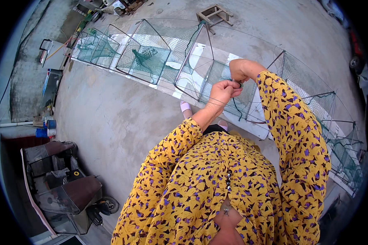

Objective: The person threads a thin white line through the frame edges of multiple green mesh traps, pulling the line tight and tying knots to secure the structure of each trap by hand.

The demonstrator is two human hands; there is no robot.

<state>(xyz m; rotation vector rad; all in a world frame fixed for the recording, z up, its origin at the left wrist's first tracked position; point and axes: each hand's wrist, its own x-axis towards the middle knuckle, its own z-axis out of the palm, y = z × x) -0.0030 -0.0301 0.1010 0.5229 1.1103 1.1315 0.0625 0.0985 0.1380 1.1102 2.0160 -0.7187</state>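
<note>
A long green net cage (151, 57) with dark metal frames stretches across the concrete from the upper left to the lower right. Both my hands meet above its middle section. My left hand (223, 90) pinches the green netting and cord with closed fingers. My right hand (240, 70) is closed on the same spot of netting just above it, touching the left fingers. My yellow patterned sleeves fill the lower middle of the view. What lies between the fingertips is too small to tell.
White boards (184, 45) lie under the cage. A small wooden stool (214, 14) stands beyond it. A small covered vehicle (65, 188) is parked at the lower left. Bottles and clutter (47, 124) sit along the left wall. My feet (186, 107) show near the cage.
</note>
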